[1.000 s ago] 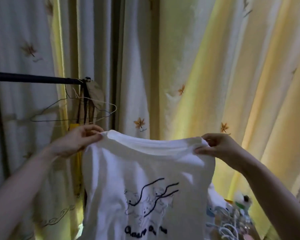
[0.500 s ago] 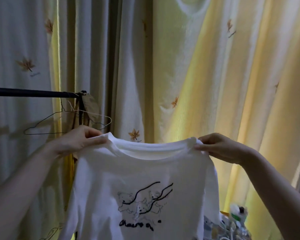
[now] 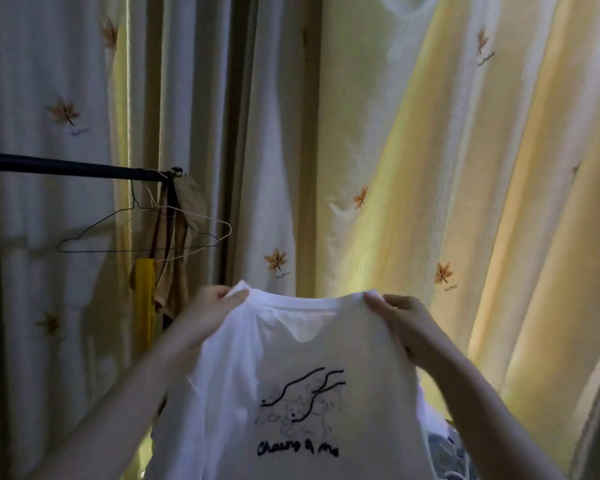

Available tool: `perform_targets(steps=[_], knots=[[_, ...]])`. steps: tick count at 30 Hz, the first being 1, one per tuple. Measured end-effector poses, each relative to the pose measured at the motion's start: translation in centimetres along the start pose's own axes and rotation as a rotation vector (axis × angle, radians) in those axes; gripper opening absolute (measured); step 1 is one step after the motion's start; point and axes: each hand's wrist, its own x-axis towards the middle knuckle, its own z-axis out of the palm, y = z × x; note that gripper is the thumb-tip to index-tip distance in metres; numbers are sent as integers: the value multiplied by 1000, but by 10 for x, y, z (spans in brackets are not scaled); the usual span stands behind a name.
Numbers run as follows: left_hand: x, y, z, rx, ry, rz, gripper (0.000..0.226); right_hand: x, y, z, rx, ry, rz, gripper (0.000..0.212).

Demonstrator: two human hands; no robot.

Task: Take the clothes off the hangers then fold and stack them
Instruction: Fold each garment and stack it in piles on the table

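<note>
Right, you held the white T-shirt [image 3: 326,344] up, your left hand [image 3: 215,306] and right hand [image 3: 404,320] each pinching a shoulder. It hung lengthways downward between them, clear of the wire hangers [image 3: 142,237].

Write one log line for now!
white shirt: off hanger, held up | left hand: pinches shoulder | right hand: pinches shoulder | wire hangers: on rail

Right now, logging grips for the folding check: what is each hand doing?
Left hand: pinching the left shoulder of the white T-shirt.
Right hand: pinching the T-shirt's right shoulder.
</note>
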Motion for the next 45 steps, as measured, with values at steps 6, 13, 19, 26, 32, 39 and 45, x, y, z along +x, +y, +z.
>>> perform_targets(steps=[6,13,19,26,32,39,45], knots=[[-60,14,79,-333,115,31,10,-32,-16,88,339,-152,-40,27],[-71,10,75,-369,220,83,11,-45,-17,105,427,-242,-28,29],[-72,12,67,-421,106,131,24,-47,-14,108,463,-336,-69,43],[-77,-6,50,-252,-168,203,36,-43,-6,93,359,-299,-95,13],[-71,-11,46,-260,-234,216,39,-30,-4,77,-190,-88,-424,31],[-52,27,28,-368,-260,378,33,-13,-31,57,-148,-248,-587,25],[-59,15,18,-300,-415,373,10,2,-81,12,-282,-150,-777,13]])
